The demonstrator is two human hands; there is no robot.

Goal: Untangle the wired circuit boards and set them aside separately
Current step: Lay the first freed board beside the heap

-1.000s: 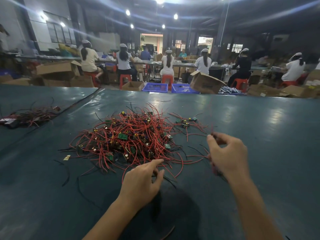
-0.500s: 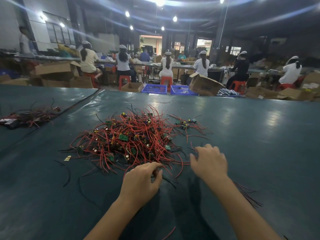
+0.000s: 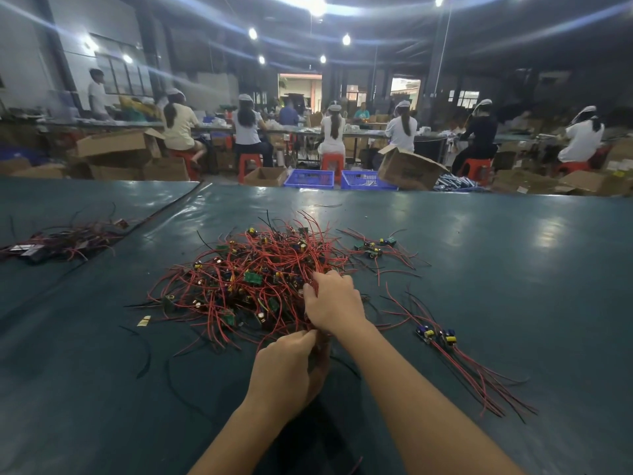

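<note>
Many boards knotted, both hands in the wires

Most of the job looks undone, judging by the pile (image 3: 253, 282) of red-wired boards heaped mid-table; it is dense, and a hard tug could drag the whole mass nearward or tear a lead off its solder. At the pile's near right edge the right hand (image 3: 334, 303) has its fingers curled into the wires; just nearer, the left hand (image 3: 291, 368) pinches strands of the same clump; which board either hold leads to I cannot tell. Pulling apart fast would likely tighten loops rather than free them; a sweep of the right forearm could foul the freed boards (image 3: 435, 334) laid right of the pile, wires trailing nearward; a small cluster (image 3: 375, 248) at the pile's far right lies close enough to be caught back in.

Under the pile the table (image 3: 513, 269) is a dark green glossy sheet, probably slick, so little would hold the pile against a pull; well left of the pile a second heap (image 3: 58, 241) lies across a seam. Beyond the pile, workers (image 3: 334, 132) sit in a row, backs turned; boxes (image 3: 409, 168) and blue crates (image 3: 310, 178) stand on the floor; a pale scrap (image 3: 144, 321) lies just left of the pile.
</note>
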